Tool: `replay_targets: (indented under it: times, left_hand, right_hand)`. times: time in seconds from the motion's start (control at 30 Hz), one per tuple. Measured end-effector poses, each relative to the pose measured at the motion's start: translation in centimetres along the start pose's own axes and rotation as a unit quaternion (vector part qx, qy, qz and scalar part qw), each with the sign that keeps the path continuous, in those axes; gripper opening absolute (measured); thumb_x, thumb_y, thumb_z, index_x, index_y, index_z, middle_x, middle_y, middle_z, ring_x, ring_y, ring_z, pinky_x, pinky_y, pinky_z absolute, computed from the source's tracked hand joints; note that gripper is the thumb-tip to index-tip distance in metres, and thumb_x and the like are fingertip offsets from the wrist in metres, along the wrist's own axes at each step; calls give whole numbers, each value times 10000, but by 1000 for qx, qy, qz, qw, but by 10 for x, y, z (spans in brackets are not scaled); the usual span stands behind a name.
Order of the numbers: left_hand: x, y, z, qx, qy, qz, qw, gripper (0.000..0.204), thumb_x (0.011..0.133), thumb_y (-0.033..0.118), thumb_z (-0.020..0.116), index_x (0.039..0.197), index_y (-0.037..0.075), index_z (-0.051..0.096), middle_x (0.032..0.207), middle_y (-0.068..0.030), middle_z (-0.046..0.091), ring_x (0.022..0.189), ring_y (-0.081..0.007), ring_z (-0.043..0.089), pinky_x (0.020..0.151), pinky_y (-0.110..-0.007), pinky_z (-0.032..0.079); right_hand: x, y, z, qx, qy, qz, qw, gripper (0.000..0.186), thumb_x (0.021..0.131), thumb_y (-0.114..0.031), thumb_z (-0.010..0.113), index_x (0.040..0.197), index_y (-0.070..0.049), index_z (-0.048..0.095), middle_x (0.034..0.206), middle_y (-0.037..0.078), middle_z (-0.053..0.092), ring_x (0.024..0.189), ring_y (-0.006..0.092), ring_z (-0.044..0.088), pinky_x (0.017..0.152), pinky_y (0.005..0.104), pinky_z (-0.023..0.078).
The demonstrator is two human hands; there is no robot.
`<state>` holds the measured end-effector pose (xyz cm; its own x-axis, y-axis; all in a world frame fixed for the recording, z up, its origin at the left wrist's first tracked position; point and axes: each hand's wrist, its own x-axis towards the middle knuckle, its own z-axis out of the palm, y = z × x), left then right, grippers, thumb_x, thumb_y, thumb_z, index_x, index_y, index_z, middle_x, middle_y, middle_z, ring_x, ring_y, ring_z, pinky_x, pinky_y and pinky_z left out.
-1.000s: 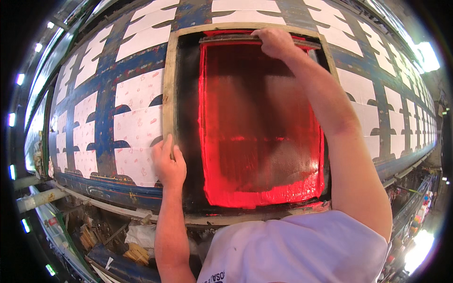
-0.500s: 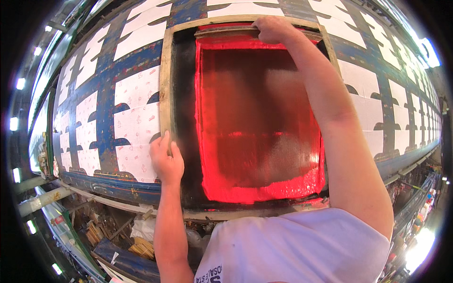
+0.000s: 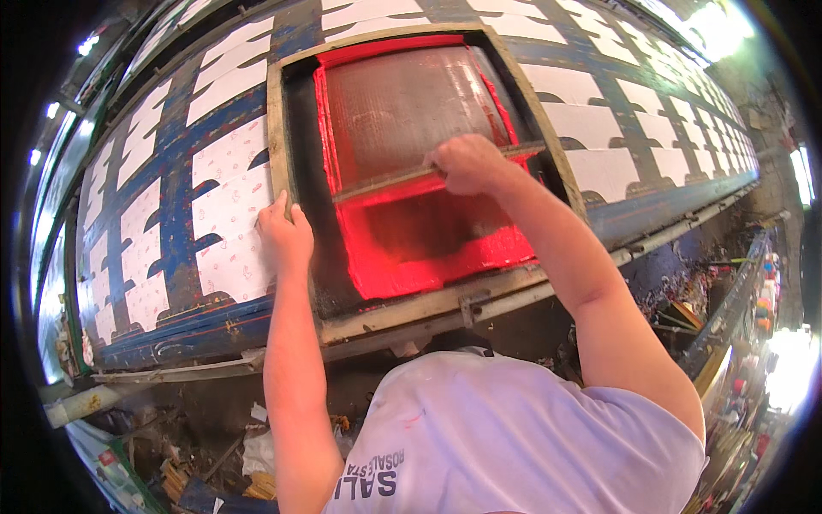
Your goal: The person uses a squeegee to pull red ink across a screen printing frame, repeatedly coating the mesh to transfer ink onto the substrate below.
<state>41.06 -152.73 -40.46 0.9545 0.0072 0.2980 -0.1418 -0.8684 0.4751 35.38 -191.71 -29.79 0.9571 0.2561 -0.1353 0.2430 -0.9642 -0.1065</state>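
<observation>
A wooden-framed printing screen [image 3: 276,128] lies on a long blue table, its mesh bordered in black. My right hand [image 3: 469,164] is closed round a long wooden squeegee [image 3: 377,184], which lies across the screen slightly below its middle. Bright red ink [image 3: 390,278] pools along the near end and lines the mesh edges; beyond the squeegee the mesh looks greyish brown with a thin film. My left hand [image 3: 287,233] grips the left rail of the frame, thumb and fingers about the wood. The squeegee's lower edge is hidden.
White cut pieces [image 3: 591,126] lie in rows on the blue table [image 3: 184,324]; those left of the screen carry small red prints. A metal rail [image 3: 659,242] runs along the near table edge. Clutter and scraps [image 3: 257,450] lie below it.
My right hand has pulled the squeegee from the far end of the screen toward me, past its middle. My left hand stays on the frame. The view has shifted and tilted.
</observation>
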Motion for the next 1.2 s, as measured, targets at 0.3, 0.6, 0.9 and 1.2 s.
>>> replay_targets:
  times: [0.3,0.6,0.9,1.2]
  left_hand:
    - [2,-4,3,29,-9,-63,998,759,1062,442,777,1600,-68,616,1525,-292,681,1448,-497,626,1245,-577,501]
    - [6,10,-7,96,-84,-130,983,700,1031,525,804,1434,-42,728,1470,-309,720,1398,-520,671,1166,-607,558]
    - [8,23,-7,140,-57,-143,978,674,1026,589,804,1302,-26,805,1285,-312,797,1230,-523,763,1076,-604,588]
    - [8,22,2,169,-35,-148,974,600,1047,567,795,1281,15,813,1312,-266,769,1264,-483,735,1105,-588,570]
  right_hand:
    - [-152,-91,38,18,51,-7,999,285,876,-146,799,1144,-192,881,1079,94,812,1058,346,817,903,530,658]
    - [-202,-100,57,80,120,-63,988,687,797,-672,943,1125,-77,842,1181,177,739,1170,407,708,1011,544,588]
    - [-237,42,55,240,227,-27,944,449,954,-407,900,1216,-45,851,1274,188,806,1290,413,723,1128,538,576]
    - [-217,173,80,207,220,310,902,755,921,-205,931,1602,-85,628,1452,234,739,1389,461,675,1188,557,558]
